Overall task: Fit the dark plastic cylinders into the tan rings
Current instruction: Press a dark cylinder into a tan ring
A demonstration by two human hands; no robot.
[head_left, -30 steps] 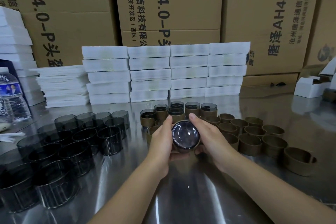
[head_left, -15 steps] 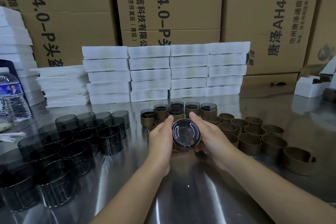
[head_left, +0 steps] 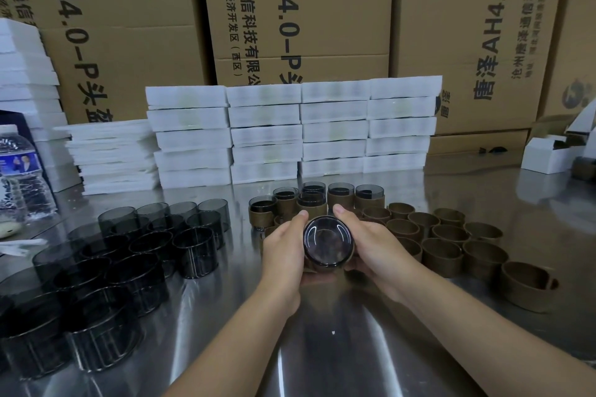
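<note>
Both hands hold one dark plastic cylinder [head_left: 327,241] above the steel table, its open end facing me. A tan ring [head_left: 350,255] shows as a thin edge around its right and lower side. My left hand [head_left: 283,251] grips it from the left, my right hand [head_left: 377,248] from the right, thumbs on top. Loose dark cylinders [head_left: 129,248] crowd the left of the table. Empty tan rings [head_left: 451,245] lie to the right. Several fitted cylinder-and-ring pieces [head_left: 342,195] stand just behind my hands.
The steel table [head_left: 338,348] reflects light in front of me. White foam stacks [head_left: 290,132] line the back, with cardboard cartons [head_left: 303,10] behind. A water bottle [head_left: 19,171] stands at far left, a small white box [head_left: 548,155] at far right.
The held cylinder has shifted slightly up and away from me between my hands. Everything else stays put.
</note>
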